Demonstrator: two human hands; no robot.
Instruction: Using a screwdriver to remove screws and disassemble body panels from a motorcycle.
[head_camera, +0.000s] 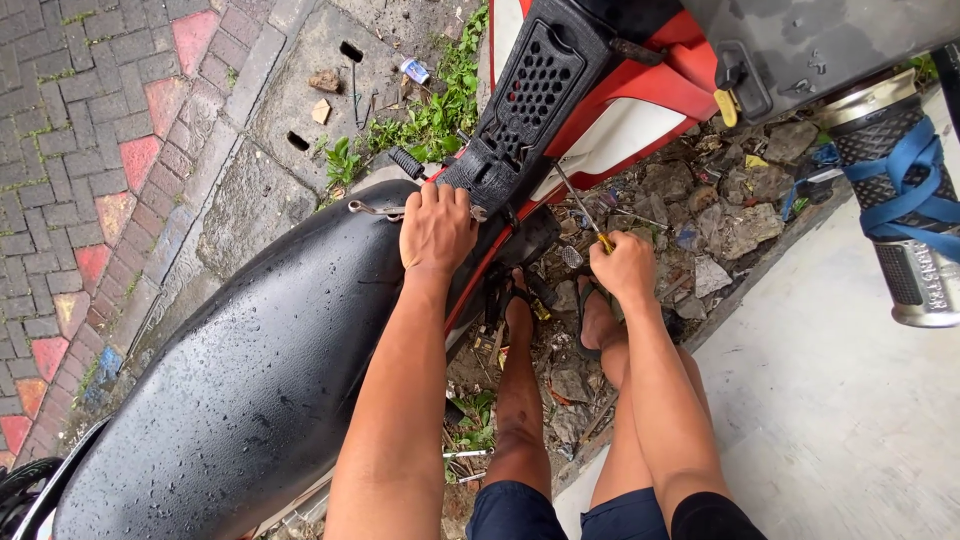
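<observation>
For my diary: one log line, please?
left hand: on black seat front | right hand: holding screwdriver | tip: at red panel

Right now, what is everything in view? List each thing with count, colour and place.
motorbike seat: one, black, wet, lower left
perforated panel: one, black, top centre
body fairing: one, red and white, top right
handlebar grip: one, black with blue strap, right edge
screwdriver: one, yellow-handled, in right hand
brick paving: red and grey, left
rubble: grey, centre right
weeds: green, top centre
left hand: on seat front
right hand: gripping screwdriver
</observation>
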